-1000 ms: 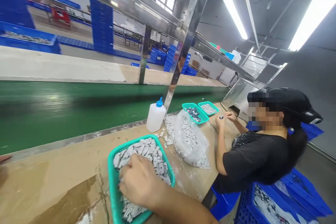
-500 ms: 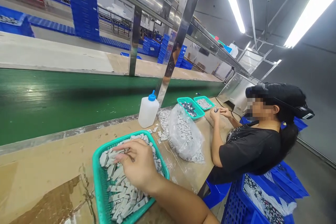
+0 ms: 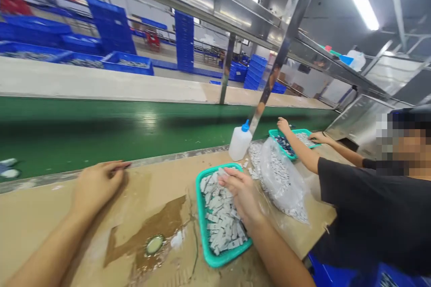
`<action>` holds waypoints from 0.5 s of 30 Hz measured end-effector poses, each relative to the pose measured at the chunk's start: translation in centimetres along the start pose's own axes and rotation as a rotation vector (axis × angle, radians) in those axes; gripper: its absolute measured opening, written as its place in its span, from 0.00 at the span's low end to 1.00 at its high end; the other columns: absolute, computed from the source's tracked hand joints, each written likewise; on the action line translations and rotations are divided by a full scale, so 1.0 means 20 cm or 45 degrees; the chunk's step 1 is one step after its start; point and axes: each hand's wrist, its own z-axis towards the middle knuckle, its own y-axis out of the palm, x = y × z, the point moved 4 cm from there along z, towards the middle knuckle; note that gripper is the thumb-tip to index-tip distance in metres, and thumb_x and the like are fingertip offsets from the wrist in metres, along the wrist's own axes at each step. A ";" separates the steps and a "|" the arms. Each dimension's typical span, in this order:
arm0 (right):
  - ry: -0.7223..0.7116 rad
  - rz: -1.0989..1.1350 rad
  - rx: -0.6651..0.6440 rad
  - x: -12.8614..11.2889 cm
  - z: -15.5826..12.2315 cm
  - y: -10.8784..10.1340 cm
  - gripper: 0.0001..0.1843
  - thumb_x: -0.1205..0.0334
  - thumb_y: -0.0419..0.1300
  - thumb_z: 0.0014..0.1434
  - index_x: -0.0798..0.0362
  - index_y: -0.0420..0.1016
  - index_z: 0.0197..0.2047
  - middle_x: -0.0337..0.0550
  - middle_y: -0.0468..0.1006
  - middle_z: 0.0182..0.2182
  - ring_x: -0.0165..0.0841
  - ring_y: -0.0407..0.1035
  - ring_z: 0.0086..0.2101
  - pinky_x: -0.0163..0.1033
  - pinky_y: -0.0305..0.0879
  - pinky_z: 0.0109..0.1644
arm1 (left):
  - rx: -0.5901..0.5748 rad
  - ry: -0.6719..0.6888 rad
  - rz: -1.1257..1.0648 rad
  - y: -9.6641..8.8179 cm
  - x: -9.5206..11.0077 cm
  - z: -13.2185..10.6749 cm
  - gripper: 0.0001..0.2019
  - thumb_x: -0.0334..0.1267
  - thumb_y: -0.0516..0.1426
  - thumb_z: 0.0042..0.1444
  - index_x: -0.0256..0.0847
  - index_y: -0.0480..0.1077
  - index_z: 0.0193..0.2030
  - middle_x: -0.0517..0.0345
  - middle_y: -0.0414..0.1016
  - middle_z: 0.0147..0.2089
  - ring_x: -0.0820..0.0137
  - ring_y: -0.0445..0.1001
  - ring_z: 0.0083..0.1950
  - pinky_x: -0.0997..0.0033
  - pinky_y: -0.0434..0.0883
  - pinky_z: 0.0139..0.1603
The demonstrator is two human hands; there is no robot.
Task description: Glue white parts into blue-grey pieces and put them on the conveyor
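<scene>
My right hand (image 3: 244,195) is over the green plastic basket (image 3: 203,233), thumb and fingers pinched together on what looks like a small white piece (image 3: 222,172). Many flat white-grey pieces (image 3: 224,222) fill this basket. To the left, my left hand (image 3: 97,186) rests on the brown board-covered bench by the belt's edge. Its fingers are closed together, and whatever they may hold is hidden. Between the hands, a small round pale-green disc (image 3: 155,245) sits in a wet, shiny patch of bench, beside a white smear.
A white bottle with a blue cap (image 3: 240,143) and a clear bag of white pieces (image 3: 279,179) stand beyond the basket. A green conveyor belt (image 3: 134,130) runs behind the bench. At right, a co-worker's arms (image 3: 303,150) reach across two more green baskets. A metal post (image 3: 272,76) rises behind.
The view has swung left, bringing my left hand and the wet patch into sight. My right hand stays over the basket, fingers now pinched. The co-worker's hands have moved apart over their baskets.
</scene>
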 end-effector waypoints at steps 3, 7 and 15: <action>0.013 0.043 -0.047 0.00 0.00 -0.02 0.18 0.59 0.75 0.37 0.55 0.79 0.33 0.41 0.78 0.32 0.34 0.77 0.34 0.39 0.74 0.42 | 0.003 0.058 0.133 0.02 -0.06 0.02 0.21 0.41 0.47 0.55 0.37 0.79 0.43 0.47 0.81 0.52 0.53 0.76 0.55 0.58 0.72 0.54; -0.011 -0.064 -0.173 -0.01 -0.03 0.00 0.22 0.61 0.72 0.43 0.52 0.80 0.43 0.35 0.72 0.28 0.28 0.71 0.28 0.32 0.67 0.30 | 0.008 0.092 0.067 0.05 -0.09 0.01 0.21 0.40 0.48 0.54 0.36 0.80 0.45 0.44 0.80 0.53 0.52 0.75 0.56 0.56 0.70 0.58; -0.029 -0.428 -0.324 0.03 -0.07 -0.06 0.21 0.52 0.64 0.50 0.47 0.79 0.48 0.35 0.67 0.22 0.32 0.65 0.22 0.36 0.62 0.24 | 0.115 0.044 -0.254 0.07 -0.10 -0.02 0.19 0.30 0.51 0.52 0.30 0.82 0.42 0.34 0.79 0.50 0.45 0.74 0.56 0.47 0.65 0.62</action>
